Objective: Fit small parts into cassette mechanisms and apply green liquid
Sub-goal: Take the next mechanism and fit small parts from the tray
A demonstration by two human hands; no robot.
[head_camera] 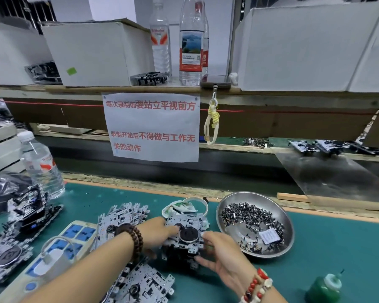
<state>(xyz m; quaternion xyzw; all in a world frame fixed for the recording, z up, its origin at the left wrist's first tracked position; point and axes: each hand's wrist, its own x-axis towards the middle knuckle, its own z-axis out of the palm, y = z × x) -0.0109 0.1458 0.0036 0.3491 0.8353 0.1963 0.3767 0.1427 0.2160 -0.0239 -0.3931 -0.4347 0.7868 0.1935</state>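
Mechanism (185, 234) held between both hands over the green mat (315, 248), black flywheel uppermost. The left hand (155, 231) steadies its left edge, fingertips pressed on the plate beside the wheel. The right hand (220, 252) pinches the right and near edges between curled fingers and thumb. Whether a small part is already caught in the fingertips cannot be told.

To do this step well, judged from the pose: keep the plate level and braced by the left hand, so that the right hand is free to seat the part squarely without tilting the assembly. Press only on the metal frame, not on the wheel.

Supply relative to the grip: steel dish (278, 206) of small dark parts just right of the right hand, too many to count, with one white slip among them. One green bottle (325, 288), nozzle up, lies right of and nearer than the grip, well apart, untouched. A white ring dish (202, 204) sits just beyond the held unit. Loose mechanism plates (127, 213) spread left of and below the grip; at least four show there, though overlap prevents an exact count. One power strip (72, 235) lies farther left.
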